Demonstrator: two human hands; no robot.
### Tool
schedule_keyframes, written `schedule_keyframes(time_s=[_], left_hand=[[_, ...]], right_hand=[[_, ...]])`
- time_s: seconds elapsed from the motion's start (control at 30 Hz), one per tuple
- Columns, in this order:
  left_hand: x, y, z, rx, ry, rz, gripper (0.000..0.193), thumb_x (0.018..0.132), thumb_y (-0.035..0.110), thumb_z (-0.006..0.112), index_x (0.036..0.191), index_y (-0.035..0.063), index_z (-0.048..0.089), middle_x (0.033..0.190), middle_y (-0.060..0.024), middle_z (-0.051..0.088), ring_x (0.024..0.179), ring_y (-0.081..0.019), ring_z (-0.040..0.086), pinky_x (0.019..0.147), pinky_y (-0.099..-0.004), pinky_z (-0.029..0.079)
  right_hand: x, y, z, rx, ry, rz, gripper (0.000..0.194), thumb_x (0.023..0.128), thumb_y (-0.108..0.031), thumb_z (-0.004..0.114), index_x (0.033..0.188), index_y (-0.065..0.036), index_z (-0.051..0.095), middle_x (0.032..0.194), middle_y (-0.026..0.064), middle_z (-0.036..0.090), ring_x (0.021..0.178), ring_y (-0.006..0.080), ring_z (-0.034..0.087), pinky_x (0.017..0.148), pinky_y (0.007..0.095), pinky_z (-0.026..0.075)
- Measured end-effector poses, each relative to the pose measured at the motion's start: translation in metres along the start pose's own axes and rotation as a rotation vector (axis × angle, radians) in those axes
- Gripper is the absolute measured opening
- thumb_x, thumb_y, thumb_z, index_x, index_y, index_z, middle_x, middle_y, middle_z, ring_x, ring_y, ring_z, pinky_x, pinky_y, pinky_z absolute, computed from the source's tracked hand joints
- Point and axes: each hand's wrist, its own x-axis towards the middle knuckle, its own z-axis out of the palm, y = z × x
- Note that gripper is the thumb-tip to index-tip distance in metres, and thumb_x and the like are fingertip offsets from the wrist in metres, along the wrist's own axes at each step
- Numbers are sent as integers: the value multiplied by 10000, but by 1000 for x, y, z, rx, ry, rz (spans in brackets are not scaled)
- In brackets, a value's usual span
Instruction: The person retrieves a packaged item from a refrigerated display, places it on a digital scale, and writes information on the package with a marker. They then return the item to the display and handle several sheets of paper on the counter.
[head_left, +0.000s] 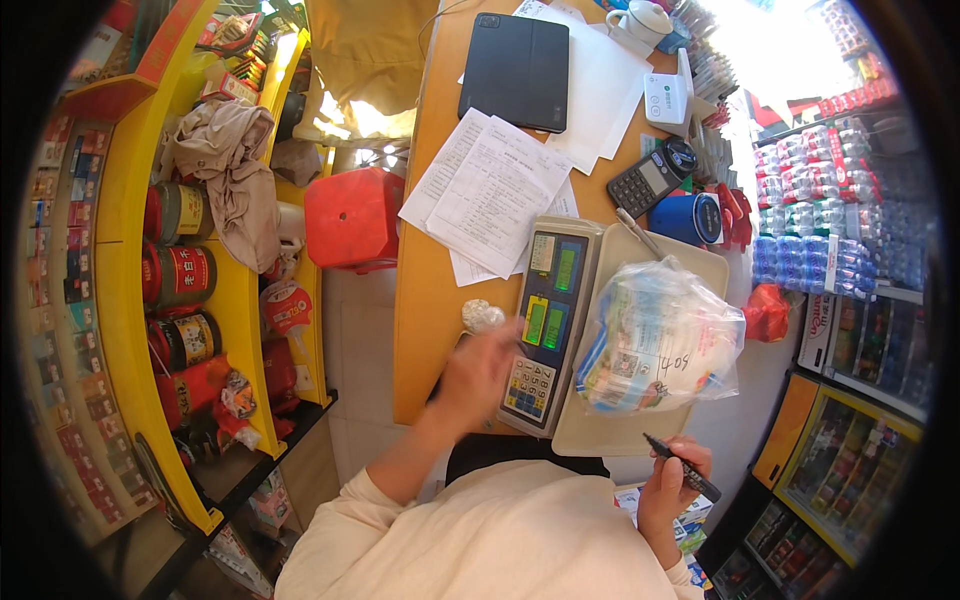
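Note:
My right hand holds a black marker pen, its dark tip bare and pointing up and left, beside the lower right edge of the scale's tray. My left hand is blurred, left of the digital scale's lit green displays; whether its fingers hold anything cannot be made out. Just above it lies a small clear plastic bag with pale contents. On the beige scale tray rests a clear plastic bag of packaged goods, with handwriting on its surface. A pen lies across the tray's upper edge.
Printed papers and a black tablet case lie on the wooden desk. A card terminal, a blue canister and a white device stand right. A red stool and yellow shelves are left; bottle packs right.

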Motion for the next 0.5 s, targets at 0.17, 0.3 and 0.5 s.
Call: schedule_keyframes(time_s=[0.17, 0.3, 0.5], left_hand=[[86, -84, -39, 434, 285, -67, 268, 917, 140, 619, 1129, -3, 538, 1038, -191, 605, 968, -358, 578, 827, -412, 466], [105, -111, -38, 562, 366, -98, 435, 777, 163, 774, 1106, 6, 538, 998, -157, 567, 983, -337, 523, 835, -411, 448], [105, -119, -34, 444, 421, -157, 517, 673, 103, 839, 1081, 21, 531, 960, -130, 540, 942, -306, 508, 820, -406, 441]], right_hand=[[-5, 1, 2, -8, -17, 3, 253, 944, -247, 629, 1055, -48, 520, 818, 86, 515, 678, 148, 479, 624, 264, 386], [-7, 2, 2, -110, -79, -105, 242, 957, -243, 615, 1075, -52, 525, 761, 75, 519, 640, 142, 474, 575, 256, 366], [-3, 4, -4, -172, -84, -124, 233, 967, -221, 599, 1111, -55, 520, 711, 86, 544, 633, 142, 480, 575, 264, 368]])
